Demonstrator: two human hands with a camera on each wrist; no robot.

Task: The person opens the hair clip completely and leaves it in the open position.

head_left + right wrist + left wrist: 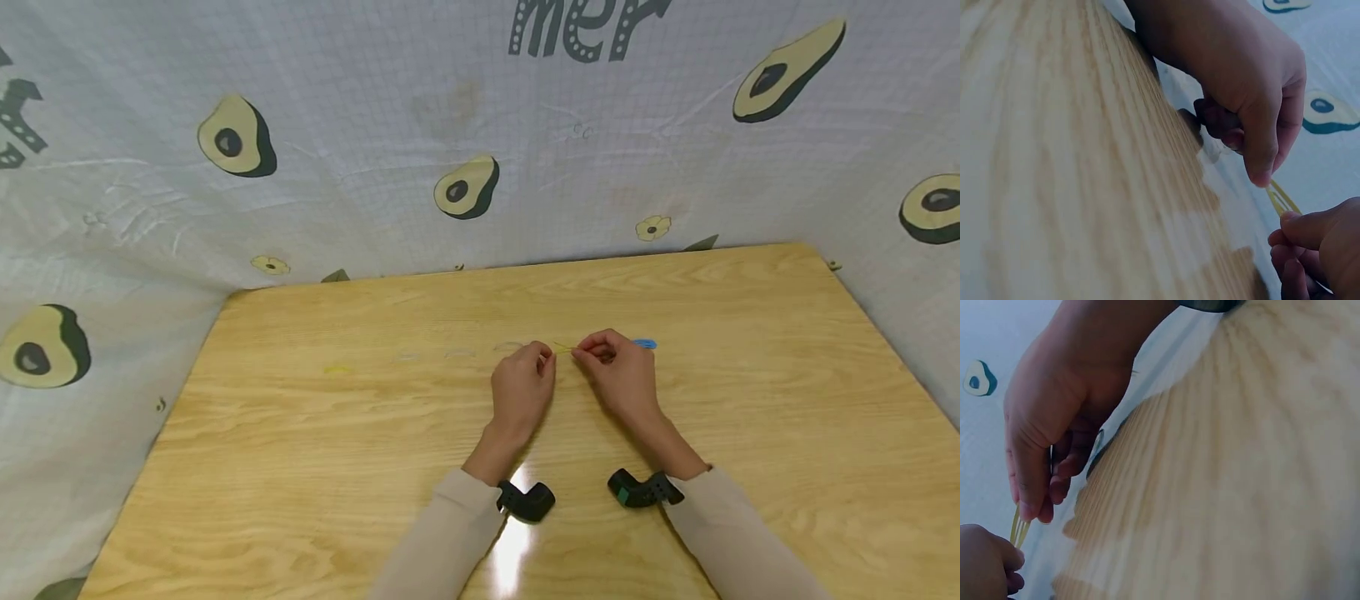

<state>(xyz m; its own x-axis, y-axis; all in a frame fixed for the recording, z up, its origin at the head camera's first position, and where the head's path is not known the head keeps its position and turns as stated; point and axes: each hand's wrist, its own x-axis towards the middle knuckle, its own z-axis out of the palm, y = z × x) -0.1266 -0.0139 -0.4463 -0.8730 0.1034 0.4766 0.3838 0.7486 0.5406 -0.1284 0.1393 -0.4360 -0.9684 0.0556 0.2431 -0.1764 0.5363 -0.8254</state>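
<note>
Between both hands, above the table, a thin yellow rubber band (565,348) is held stretched, with several strands showing in the right wrist view. My left hand (522,387) pinches one end between thumb and fingertips. The other end is pinched by my right hand (624,377). In the left wrist view, the yellow strands (1020,531) run a short way from one hand's fingertips to the other's. A blue looped item (644,343) lies just behind the right hand, partly hidden by it. Close to the left hand's knuckles is a pale, thin loop (508,345).
Left along the wooden table (300,467) lie two more faint pale pieces, one a whitish strip (459,353), and a yellow loop (336,369) farther out. A white cloth with avocado prints (360,100) hangs behind and beside the table. Each wrist wears a black camera mount (528,502).
</note>
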